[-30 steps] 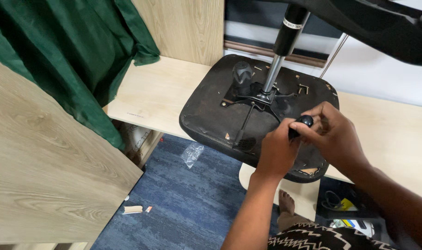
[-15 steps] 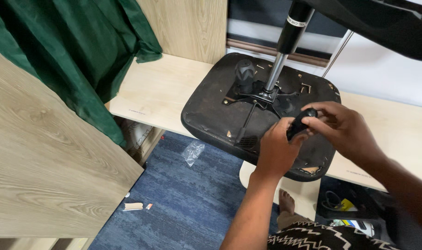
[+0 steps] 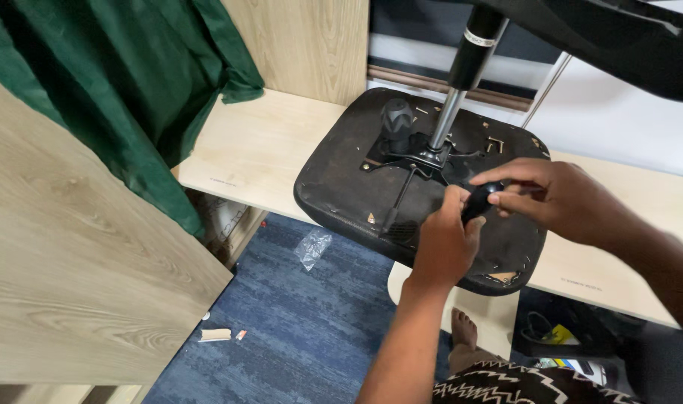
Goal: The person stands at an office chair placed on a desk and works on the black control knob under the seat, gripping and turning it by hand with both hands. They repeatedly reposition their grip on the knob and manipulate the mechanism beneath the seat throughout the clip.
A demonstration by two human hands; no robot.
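Note:
An upturned black chair seat (image 3: 341,187) lies on a light wooden desk (image 3: 251,150), its chrome and black gas column (image 3: 461,82) pointing up from the metal mechanism (image 3: 416,153). Both my hands meet over the seat's right half. My right hand (image 3: 573,202) pinches a small black knob-like handle (image 3: 477,200) between thumb and fingers. My left hand (image 3: 446,243) is curled just below and left of it, fingers closed on the lower part of the same black piece. What lies under my hands is hidden.
A green cloth (image 3: 132,90) hangs over a wooden panel (image 3: 64,262) at left. The chair's black base (image 3: 618,37) spreads overhead at top right. Blue carpet (image 3: 296,337) below holds a crumpled plastic bag (image 3: 313,245) and small wooden scraps (image 3: 215,334). My bare foot (image 3: 465,329) rests by the desk.
My right hand has shifted right and opened its grip toward the fingertips on the black handle. My left hand has stayed under it. The view has tilted slightly.

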